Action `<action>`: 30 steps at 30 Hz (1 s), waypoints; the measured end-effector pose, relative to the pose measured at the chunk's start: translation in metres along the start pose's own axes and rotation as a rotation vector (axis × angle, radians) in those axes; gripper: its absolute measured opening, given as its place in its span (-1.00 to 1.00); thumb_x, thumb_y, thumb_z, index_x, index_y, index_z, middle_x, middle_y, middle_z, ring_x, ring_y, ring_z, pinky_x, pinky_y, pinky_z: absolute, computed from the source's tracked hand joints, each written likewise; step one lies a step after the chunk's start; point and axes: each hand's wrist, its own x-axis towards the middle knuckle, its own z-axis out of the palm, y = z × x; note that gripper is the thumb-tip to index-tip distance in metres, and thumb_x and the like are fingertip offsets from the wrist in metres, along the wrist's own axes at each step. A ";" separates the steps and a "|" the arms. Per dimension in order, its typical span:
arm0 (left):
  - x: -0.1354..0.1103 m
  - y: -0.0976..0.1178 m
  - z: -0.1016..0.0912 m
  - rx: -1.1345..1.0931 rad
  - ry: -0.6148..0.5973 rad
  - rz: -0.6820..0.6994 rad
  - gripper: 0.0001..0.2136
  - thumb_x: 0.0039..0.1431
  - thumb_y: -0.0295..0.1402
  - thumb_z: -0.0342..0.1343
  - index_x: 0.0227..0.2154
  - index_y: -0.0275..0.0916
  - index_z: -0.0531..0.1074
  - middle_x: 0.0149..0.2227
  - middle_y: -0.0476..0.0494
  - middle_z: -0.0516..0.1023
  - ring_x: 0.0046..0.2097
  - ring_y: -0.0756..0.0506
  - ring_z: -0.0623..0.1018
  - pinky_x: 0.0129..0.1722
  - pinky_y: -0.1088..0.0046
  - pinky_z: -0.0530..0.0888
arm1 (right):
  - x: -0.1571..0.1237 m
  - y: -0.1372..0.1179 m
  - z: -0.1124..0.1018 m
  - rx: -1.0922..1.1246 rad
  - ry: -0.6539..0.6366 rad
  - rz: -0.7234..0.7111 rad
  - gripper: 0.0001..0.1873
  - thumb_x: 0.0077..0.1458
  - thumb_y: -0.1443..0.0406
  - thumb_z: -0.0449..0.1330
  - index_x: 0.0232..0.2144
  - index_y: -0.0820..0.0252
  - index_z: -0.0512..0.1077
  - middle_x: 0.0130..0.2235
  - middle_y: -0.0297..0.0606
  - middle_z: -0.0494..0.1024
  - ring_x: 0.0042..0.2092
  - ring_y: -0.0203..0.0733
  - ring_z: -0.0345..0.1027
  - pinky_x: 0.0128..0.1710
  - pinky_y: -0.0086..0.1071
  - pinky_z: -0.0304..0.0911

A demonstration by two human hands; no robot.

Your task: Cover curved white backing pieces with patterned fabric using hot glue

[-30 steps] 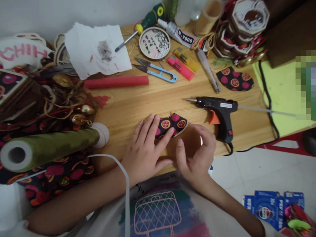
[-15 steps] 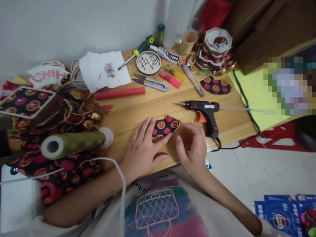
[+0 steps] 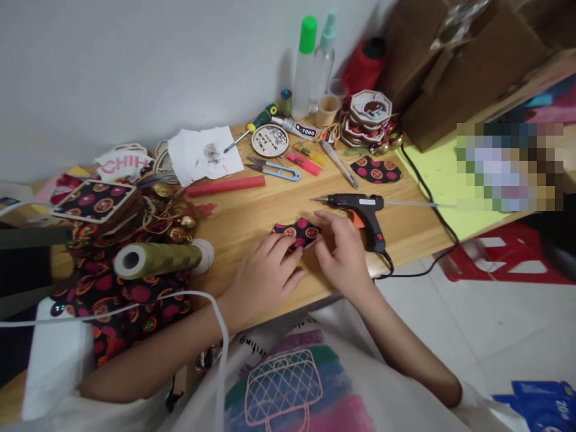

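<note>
A curved black fabric piece (image 3: 310,230) with pink and orange round motifs lies on the wooden table in front of me. The fingers of my left hand (image 3: 270,267) rest bent over its left and lower edge, the thumb apart. At the right end, the thumb and index finger of my right hand (image 3: 342,252) close around the fabric's edge; the exact contact is partly hidden. Just beyond my right hand lies a black glue gun (image 3: 360,205) with an orange trigger, its nozzle pointing left. A similar fabric piece (image 3: 377,170) lies farther back.
Thread snips (image 3: 274,169), a red stick (image 3: 227,186), highlighters (image 3: 305,163) and a glue tube (image 3: 297,128) lie toward the wall. A green thread cone (image 3: 162,259) is at left on patterned cloth. The glue gun's cord (image 3: 427,275) loops over the table's right edge.
My right hand has moved left onto the fabric's right end. My left fingers have bent and slid toward its lower edge. The view has shifted, showing more of the back.
</note>
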 end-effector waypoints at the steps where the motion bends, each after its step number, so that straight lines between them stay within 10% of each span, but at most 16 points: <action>1: 0.002 -0.003 -0.001 -0.063 0.012 -0.022 -0.80 0.27 -0.35 0.07 -0.18 -0.33 0.55 -0.09 -0.32 0.57 -0.04 -0.24 0.52 -0.04 0.13 0.51 | -0.001 -0.001 -0.002 0.048 -0.003 0.017 -0.59 0.03 0.40 0.08 -0.02 0.21 0.37 -0.17 -0.13 0.61 -0.13 -0.08 0.48 -0.13 -0.16 0.40; 13: 0.007 -0.023 0.007 -0.598 0.206 -0.333 -0.91 0.26 -0.40 0.07 -0.28 -0.20 0.49 -0.25 -0.11 0.59 -0.17 -0.07 0.56 -0.15 0.35 0.52 | -0.029 -0.021 0.002 0.469 -0.121 -0.057 -0.49 0.19 0.44 0.03 0.18 0.12 0.12 0.03 -0.11 0.53 0.09 -0.20 0.43 0.08 -0.19 0.40; 30: 0.001 -0.037 0.007 -0.417 0.239 -0.388 -0.92 0.16 -0.47 0.18 -0.31 -0.18 0.52 -0.28 -0.05 0.61 -0.20 -0.11 0.55 -0.15 0.27 0.44 | -0.029 -0.014 -0.008 -0.002 0.175 -0.037 -0.79 0.16 0.43 0.11 -0.16 0.09 0.38 -0.19 -0.26 0.58 -0.12 -0.18 0.47 -0.10 -0.21 0.37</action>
